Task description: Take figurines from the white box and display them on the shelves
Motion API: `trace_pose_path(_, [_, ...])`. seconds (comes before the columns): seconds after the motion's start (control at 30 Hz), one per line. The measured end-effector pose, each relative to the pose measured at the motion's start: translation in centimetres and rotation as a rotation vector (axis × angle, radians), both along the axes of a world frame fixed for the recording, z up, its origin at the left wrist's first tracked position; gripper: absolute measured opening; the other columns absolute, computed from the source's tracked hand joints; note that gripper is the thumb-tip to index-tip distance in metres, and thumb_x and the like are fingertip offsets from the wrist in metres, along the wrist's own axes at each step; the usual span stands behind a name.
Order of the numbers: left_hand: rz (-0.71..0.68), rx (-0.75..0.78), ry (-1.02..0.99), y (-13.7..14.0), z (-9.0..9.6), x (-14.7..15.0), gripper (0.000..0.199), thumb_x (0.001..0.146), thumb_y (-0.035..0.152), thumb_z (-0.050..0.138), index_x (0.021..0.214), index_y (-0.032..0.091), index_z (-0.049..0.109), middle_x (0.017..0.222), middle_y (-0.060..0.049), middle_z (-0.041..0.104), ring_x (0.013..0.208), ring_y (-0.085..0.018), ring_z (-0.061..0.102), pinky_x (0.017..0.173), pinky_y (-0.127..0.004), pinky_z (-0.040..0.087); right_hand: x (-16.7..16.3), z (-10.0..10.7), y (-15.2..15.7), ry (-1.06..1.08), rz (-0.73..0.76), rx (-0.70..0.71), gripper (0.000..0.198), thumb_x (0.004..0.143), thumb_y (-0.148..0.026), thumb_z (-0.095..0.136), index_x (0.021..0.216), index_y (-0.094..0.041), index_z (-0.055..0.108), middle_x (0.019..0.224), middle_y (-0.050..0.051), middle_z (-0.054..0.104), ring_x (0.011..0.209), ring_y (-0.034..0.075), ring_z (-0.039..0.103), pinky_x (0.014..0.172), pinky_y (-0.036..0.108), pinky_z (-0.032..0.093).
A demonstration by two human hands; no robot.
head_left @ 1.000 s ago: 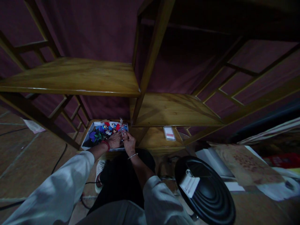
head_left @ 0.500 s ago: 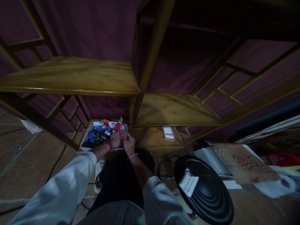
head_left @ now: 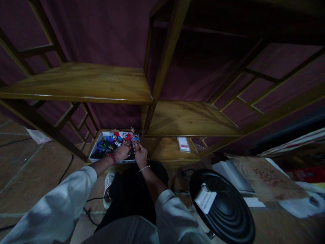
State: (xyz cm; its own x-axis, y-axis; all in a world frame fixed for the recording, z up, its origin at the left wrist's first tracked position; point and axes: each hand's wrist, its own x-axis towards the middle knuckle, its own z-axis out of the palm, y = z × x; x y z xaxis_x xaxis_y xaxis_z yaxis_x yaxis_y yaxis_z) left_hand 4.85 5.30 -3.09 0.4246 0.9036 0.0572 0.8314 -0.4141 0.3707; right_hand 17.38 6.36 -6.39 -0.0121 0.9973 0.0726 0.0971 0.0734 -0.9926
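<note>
A shallow white box point(head_left: 94, 153) stands on the bottom left shelf, filled with small red, blue, purple and dark green trinkets point(head_left: 117, 138) that look like little figures. Over its right end both my hands meet. My right hand point(head_left: 141, 156) is closed, its thumb and fingers pinching a small trinket in clear wrapping point(head_left: 133, 136). Close beside it my left hand point(head_left: 122, 152), with a red bead bracelet, has its fingers bent in at the same trinket. My own hands partly hide what the left fingertips grip.
Wooden shelves point(head_left: 83, 83) rise in front, with a dark upright post point(head_left: 165, 61). A small white card point(head_left: 183, 144) lies on the lower right shelf. To my right are a round black stool point(head_left: 225, 210) with a white tag and papers point(head_left: 266, 176). Black cables point(head_left: 66, 169) cross the floor.
My left hand has shifted slightly left and its wrist has swung outward. My right hand stays at the trinket, nearly unmoved. The view has drifted slightly.
</note>
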Motion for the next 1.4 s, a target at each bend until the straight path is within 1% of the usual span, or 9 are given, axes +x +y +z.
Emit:
trace_pose_path(0.23, [-0.001, -0.018, -0.018, -0.1, 0.0, 0.1, 0.033, 0.064, -0.002, 0.041, 0.082, 0.013, 0.063, 0.098, -0.012, 0.06, 0.105, -0.022, 0.048, 0.098, -0.039, 0.031, 0.0, 0.8, -0.2, 0.045, 0.015, -0.015, 0.04, 0.078, -0.044, 0.045, 0.094, -0.014, 0.066, 0.065, 0.003, 0.063, 0.051, 0.01, 0.051, 0.047, 0.019, 0.043])
trace_pose_path(0.37, [0.07, -0.048, -0.2, -0.2, 0.0, 0.3, 0.034, 0.064, -0.001, 0.04, 0.083, 0.015, 0.062, 0.097, -0.01, 0.061, 0.101, -0.02, 0.051, 0.092, -0.034, 0.036, 0.2, 2.0, -0.7, 0.063, 0.013, -0.034, 0.039, 0.076, -0.044, 0.047, 0.092, -0.014, 0.067, 0.062, 0.001, 0.062, 0.05, 0.01, 0.05, 0.045, 0.019, 0.043])
trace_pose_path(0.5, [0.323, -0.171, -0.502, -0.7, 0.8, 0.8, 0.028, 0.068, 0.004, 0.04, 0.081, 0.016, 0.062, 0.083, -0.007, 0.063, 0.079, -0.018, 0.057, 0.079, -0.031, 0.042, 0.4, 3.1, -1.2, 0.087, 0.012, -0.051, 0.037, 0.075, -0.044, 0.048, 0.088, -0.015, 0.067, 0.062, 0.001, 0.062, 0.049, 0.01, 0.049, 0.044, 0.019, 0.042])
trace_pose_path(0.57, [0.444, -0.224, -0.714, -1.2, 1.2, 1.3, 0.024, 0.068, 0.007, 0.042, 0.08, 0.015, 0.062, 0.077, -0.005, 0.063, 0.072, -0.016, 0.057, 0.074, -0.03, 0.043, 0.5, 3.5, -1.5, 0.089, 0.023, -0.066, 0.035, 0.075, -0.044, 0.049, 0.086, -0.016, 0.067, 0.06, 0.0, 0.06, 0.048, 0.01, 0.049, 0.043, 0.019, 0.042])
trace_pose_path(0.73, [0.619, -0.412, -1.42, -2.4, 2.3, 3.1, 0.013, 0.064, 0.01, 0.051, 0.075, 0.014, 0.057, 0.069, -0.001, 0.061, 0.063, -0.012, 0.057, 0.065, -0.025, 0.046, 0.5, 4.0, -2.2, 0.105, 0.089, -0.066, 0.034, 0.076, -0.044, 0.049, 0.084, -0.016, 0.066, 0.053, -0.002, 0.056, 0.045, 0.009, 0.047, 0.044, 0.019, 0.04])
trace_pose_path(0.83, [0.742, -0.474, -1.655, -3.3, 3.0, 3.6, 0.013, 0.065, 0.009, 0.052, 0.077, 0.015, 0.055, 0.069, -0.001, 0.061, 0.06, -0.01, 0.057, 0.062, -0.023, 0.047, 0.3, 4.2, -2.7, 0.183, 0.106, -0.068, 0.034, 0.075, -0.045, 0.05, 0.084, -0.016, 0.066, 0.059, -0.002, 0.059, 0.047, 0.009, 0.047, 0.045, 0.019, 0.04])
trace_pose_path(0.93, [0.79, -0.501, -1.757, -4.0, 3.7, 3.8, 0.014, 0.067, 0.006, 0.051, 0.077, 0.015, 0.054, 0.068, 0.0, 0.061, 0.058, -0.009, 0.057, 0.058, -0.021, 0.047, 0.0, 4.4, -3.4, 0.257, 0.112, -0.079, 0.033, 0.074, -0.045, 0.051, 0.081, -0.016, 0.065, 0.061, -0.001, 0.059, 0.047, 0.008, 0.046, 0.045, 0.019, 0.039])
trace_pose_path(1.07, [0.769, -0.54, -1.85, -4.8, 4.2, 3.7, 0.014, 0.069, 0.003, 0.05, 0.078, 0.014, 0.052, 0.066, 0.0, 0.06, 0.056, -0.008, 0.057, 0.054, -0.019, 0.046, -0.1, 5.1, -4.4, 0.327, 0.102, -0.113, 0.033, 0.072, -0.046, 0.054, 0.081, -0.016, 0.065, 0.065, 0.0, 0.061, 0.05, 0.009, 0.047, 0.047, 0.019, 0.039])
trace_pose_path(1.4, [0.719, -0.477, -1.875, -8.1, 6.0, 4.9, 0.019, 0.065, 0.009, 0.057, 0.082, 0.015, 0.051, 0.066, 0.002, 0.06, 0.055, -0.009, 0.057, 0.053, -0.02, 0.046, 1.9, 8.1, -7.6, 0.423, 0.217, -0.143, 0.03, 0.07, -0.045, 0.06, 0.07, -0.016, 0.064, 0.06, 0.0, 0.057, 0.051, 0.008, 0.044, 0.047, 0.02, 0.037])
